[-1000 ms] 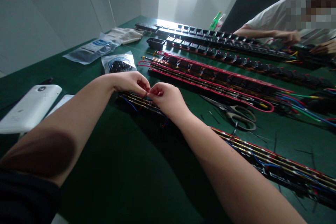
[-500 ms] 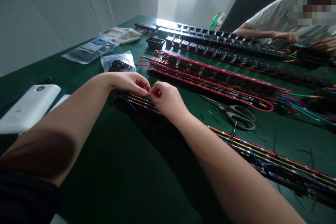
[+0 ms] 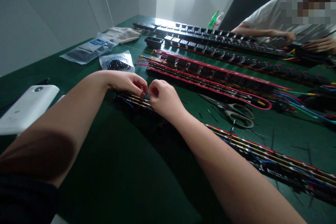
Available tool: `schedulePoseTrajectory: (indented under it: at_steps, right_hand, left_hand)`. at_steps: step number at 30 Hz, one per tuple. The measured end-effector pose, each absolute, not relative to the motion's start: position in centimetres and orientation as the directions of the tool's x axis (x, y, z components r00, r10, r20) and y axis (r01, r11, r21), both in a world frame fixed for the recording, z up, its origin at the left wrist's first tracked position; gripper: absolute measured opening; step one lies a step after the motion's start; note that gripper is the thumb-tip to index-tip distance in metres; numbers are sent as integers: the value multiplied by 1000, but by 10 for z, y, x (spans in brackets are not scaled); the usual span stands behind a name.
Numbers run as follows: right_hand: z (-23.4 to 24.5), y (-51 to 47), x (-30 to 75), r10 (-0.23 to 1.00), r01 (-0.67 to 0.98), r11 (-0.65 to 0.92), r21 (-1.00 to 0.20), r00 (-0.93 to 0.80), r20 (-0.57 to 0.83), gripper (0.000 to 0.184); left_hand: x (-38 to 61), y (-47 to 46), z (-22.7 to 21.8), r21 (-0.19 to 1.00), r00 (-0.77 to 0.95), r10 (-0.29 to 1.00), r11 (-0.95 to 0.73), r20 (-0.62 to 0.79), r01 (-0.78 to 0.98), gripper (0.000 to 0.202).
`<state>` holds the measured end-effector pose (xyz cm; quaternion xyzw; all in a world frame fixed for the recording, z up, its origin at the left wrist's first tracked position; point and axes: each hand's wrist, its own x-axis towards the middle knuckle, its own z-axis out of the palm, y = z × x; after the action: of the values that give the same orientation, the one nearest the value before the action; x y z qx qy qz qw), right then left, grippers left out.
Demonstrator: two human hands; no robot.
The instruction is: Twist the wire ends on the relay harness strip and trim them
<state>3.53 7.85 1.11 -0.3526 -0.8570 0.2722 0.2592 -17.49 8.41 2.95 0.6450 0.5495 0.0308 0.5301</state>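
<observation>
My left hand (image 3: 131, 83) is closed in a pinch above the far-left end of a long wired strip (image 3: 244, 144) with brass-coloured rods and red and blue wires. Close beside it, my right hand (image 3: 165, 98) also has its fingers curled together over the same strip. A small gap separates the two sets of fingertips. Whatever is between the fingers is too small or hidden to make out. My right forearm crosses over the middle of the strip and covers part of it.
Scissors (image 3: 240, 114) and thin black offcuts lie beyond the strip. Farther back is a red-wired assembly (image 3: 210, 77). A plastic bag of black items (image 3: 118, 63) and a white phone (image 3: 28, 106) are at left. Another person's hands (image 3: 285, 37) work at far right.
My fingertips, which were touching, have moved slightly apart. The view has shifted a little. The strip looks unmoved on the table.
</observation>
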Motion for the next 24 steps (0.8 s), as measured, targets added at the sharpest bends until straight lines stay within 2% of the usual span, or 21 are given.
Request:
schedulePoseTrajectory:
  at_steps: [6, 13, 18, 24]
  right_hand:
    - [11, 79, 36, 768, 436, 596, -675, -555, 319, 20]
    - [10, 81, 39, 786, 410, 586, -698, -498, 367, 21]
    - [8, 84, 39, 772, 383, 596, -706, -515, 372, 19]
    - [7, 86, 36, 750, 384, 615, -689, -555, 361, 22]
  left_hand:
    - [-176, 82, 33, 705, 394, 735, 158, -552, 692, 33]
    - [-177, 82, 39, 645, 381, 700, 148, -604, 750, 36]
    - [-172, 79, 43, 660, 338, 787, 114, -516, 743, 40]
    - [-165, 76, 46, 696, 357, 825, 61, -439, 715, 28]
